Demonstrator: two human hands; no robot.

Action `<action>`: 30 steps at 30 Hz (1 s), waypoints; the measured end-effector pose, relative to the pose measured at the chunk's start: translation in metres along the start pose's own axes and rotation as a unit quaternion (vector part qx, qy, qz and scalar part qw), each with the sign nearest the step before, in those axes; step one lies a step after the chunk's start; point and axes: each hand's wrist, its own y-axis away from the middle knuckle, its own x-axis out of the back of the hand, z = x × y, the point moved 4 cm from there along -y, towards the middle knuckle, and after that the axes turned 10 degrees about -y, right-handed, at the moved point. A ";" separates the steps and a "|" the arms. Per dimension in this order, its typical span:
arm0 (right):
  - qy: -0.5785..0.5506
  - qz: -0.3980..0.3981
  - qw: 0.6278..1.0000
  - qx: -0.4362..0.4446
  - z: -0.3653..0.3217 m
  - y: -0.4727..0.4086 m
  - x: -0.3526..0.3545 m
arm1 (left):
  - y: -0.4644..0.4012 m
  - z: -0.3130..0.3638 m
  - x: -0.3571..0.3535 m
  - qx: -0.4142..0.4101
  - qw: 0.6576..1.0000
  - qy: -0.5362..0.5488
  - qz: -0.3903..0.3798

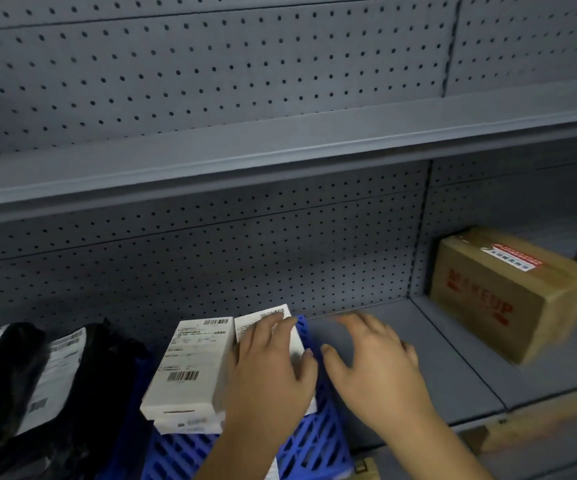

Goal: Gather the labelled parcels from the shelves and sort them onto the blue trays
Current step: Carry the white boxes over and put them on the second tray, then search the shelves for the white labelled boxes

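Observation:
A blue slatted tray [318, 441] sits on the grey shelf at bottom centre. Two white labelled boxes lie stacked on its left part [190, 368], and a third white labelled box [266, 320] lies beside them. My left hand [269, 372] rests flat on that third box with straight fingers. My right hand [373, 362] hovers open just right of the tray above the bare shelf, blurred and holding nothing. Black bagged parcels with white labels [55, 379] lie further left.
A brown cardboard box marked MAKEUP [501, 292] stands on the shelf [453, 358] at the right, with another box edge behind it at the far right. Grey pegboard backs the shelves. An upper shelf edge [280, 157] crosses overhead.

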 end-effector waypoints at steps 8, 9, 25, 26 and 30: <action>0.029 0.074 0.992 -0.101 0.030 0.025 0.030 | -0.012 0.045 -0.017 -0.112 0.992 0.054 -0.004; 0.031 0.081 0.989 -0.116 0.034 0.030 0.033 | -0.011 0.052 -0.019 -0.127 0.990 0.059 -0.006; 0.095 0.257 0.916 -0.292 0.123 0.153 0.125 | 0.052 0.220 -0.045 -0.347 0.922 0.153 -0.077; 0.099 0.269 0.909 -0.303 0.134 0.165 0.136 | 0.061 0.239 -0.047 -0.360 0.916 0.158 -0.080; 0.109 0.292 0.890 -0.332 0.172 0.198 0.174 | 0.089 0.300 -0.051 -0.384 0.902 0.183 -0.078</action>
